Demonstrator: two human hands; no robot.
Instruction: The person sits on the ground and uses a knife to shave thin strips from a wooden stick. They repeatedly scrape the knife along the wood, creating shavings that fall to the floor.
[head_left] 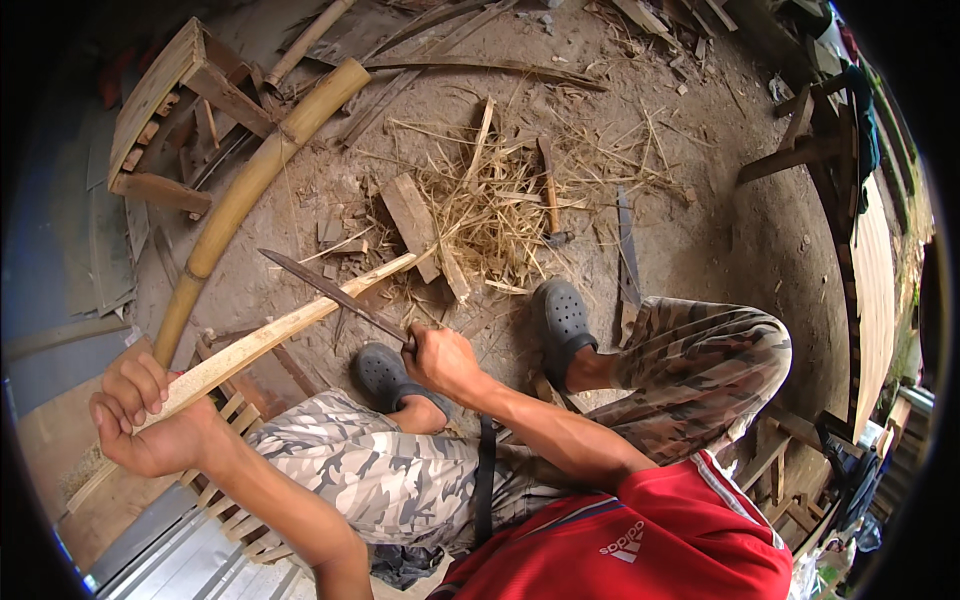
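Here, clasped the bamboo strip (268,338) front-left in the left hand (145,415), slanting its long axis forward and rightward; gripped the long-bladed knife (325,289) in the right hand (441,358), nearer the strip's far tip, angled across the strip.

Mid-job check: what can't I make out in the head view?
All in the head view:
- Handle of the knife: covered by the right hand.
- Gripped section of the wooden strip: hidden by the left hand.
- Whether the knife's edge bites into the strip: too small to tell where they cross.
- Far extent of the blue surface at left: lost in the dark fisheye rim.
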